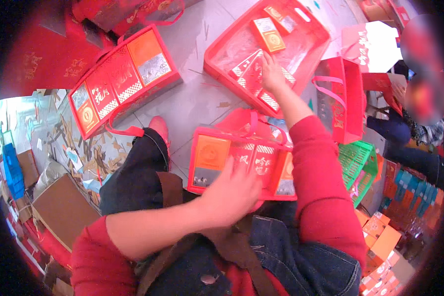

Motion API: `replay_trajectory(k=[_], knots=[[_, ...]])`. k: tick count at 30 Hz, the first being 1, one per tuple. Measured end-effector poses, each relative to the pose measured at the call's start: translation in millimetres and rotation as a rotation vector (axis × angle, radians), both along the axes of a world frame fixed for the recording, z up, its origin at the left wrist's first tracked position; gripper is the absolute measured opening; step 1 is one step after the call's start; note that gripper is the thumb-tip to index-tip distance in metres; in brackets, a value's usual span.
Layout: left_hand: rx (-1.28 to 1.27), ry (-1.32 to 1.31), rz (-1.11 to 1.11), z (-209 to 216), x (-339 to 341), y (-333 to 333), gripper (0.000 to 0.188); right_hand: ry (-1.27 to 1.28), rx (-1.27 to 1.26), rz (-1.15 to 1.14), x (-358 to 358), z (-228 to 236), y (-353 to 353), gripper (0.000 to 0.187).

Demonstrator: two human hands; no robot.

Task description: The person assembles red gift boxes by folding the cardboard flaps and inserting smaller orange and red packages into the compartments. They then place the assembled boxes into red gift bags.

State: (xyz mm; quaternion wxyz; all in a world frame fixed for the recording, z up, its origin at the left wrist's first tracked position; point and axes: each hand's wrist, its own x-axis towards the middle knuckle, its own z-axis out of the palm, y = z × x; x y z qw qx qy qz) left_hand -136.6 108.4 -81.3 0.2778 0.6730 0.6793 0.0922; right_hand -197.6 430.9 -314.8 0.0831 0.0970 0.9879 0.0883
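The left hand (229, 192) lies flat, fingers spread, on the near gift box (241, 165) on the lap, which holds four or so packets. The right hand (273, 74) reaches far into the red tray (217, 52), fingertips pressing a patterned red packet (249, 71); its grip is unclear. Two orange packets (269, 34) lie beyond. A filled gift box (121, 81) sits far left.

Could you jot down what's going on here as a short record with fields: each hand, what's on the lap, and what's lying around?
left hand: rests on the open red gift box on the lap
right hand: reaches into the red plastic tray, touching red flat packets
tray also holds: orange small boxes
floor, left: second filled gift box
right side: red gift bag, green crate, stacked orange boxes
another person: seated at far right
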Motion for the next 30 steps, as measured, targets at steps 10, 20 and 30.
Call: replay_trajectory(k=[10,20,30], knots=[[0.123,-0.069,-0.01,7,-11,-11,0.044,-0.665,0.161,0.625,-87,17,-26,0.034],[-0.053,-0.108,-0.064,9,2,-22,0.042,-0.236,-0.238,0.155,-49,84,9,0.051],[-0.112,-0.102,-0.454,-29,76,-69,0.031,0.63,-1.526,-0.656,219,183,-119,0.067]])
